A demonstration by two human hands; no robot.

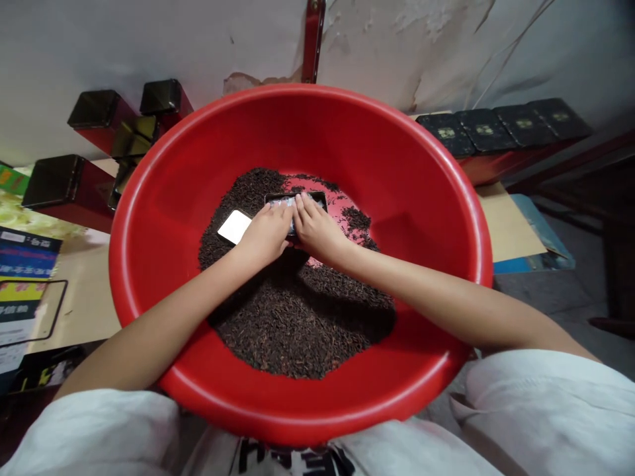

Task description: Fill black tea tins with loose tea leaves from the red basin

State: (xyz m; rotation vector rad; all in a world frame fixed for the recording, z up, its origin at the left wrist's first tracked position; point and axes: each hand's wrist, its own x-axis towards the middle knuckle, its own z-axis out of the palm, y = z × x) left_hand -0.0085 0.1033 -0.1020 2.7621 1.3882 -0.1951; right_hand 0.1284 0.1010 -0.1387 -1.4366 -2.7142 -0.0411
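A dark rectangular tin (321,197) stands amid the dry dark loose leaves, which look like tea (297,324), inside a large red basin (163,172). Crumpled clear plastic, seemingly a bag (286,201), shows in the tin's mouth. My left hand (269,230) is closed over the left part of the plastic, its thumb near the tin's near side. From the right, my right hand (317,228) presses its fingers together on the same plastic; the two hands touch. Beside my left hand a white rounded rectangular piece (234,226) lies on the leaves. My hands hide much of the tin.
Several dark-topped red tins (520,124) stand in a row at the right on a board (510,225). More tins (96,109) stand at the left. Printed packaging (30,264) lies left of the basin, and a peeling wall (397,46) rises behind it.
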